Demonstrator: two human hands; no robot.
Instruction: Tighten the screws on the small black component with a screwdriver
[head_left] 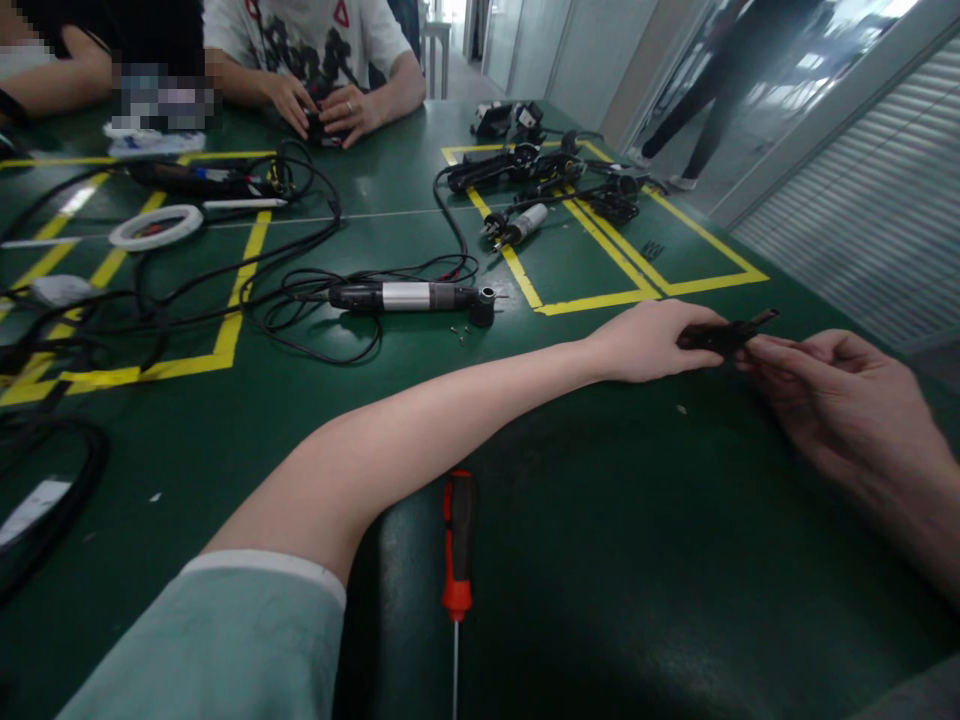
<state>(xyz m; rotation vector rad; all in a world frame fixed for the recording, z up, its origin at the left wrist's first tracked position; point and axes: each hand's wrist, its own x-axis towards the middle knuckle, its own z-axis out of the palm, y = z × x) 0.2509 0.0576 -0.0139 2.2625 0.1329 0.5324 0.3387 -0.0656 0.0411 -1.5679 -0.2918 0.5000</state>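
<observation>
A red-and-black screwdriver (460, 540) lies with its shaft toward the near edge of the table (600, 580). Farther on, by the right edge, the left hand (649, 340) grips a small dark part (709, 337) between thumb and fingers; the right hand (847, 390) pinches its end. Beyond, mid-table, rests a silver-and-black power tool (409, 297), with corded tools (487, 172) near the far right corner

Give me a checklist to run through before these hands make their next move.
1. Left hand has a grip on the dark part: ok.
2. Right hand is at the same part: ok.
3. Right hand's pinch fully visible: cannot tell what it holds, fingers hide it.
4. Red-and-black screwdriver clear of both hands: ok, lies on the table.
5. Small loose bits cleared away: not ok, beside the silver-banded tool.
</observation>
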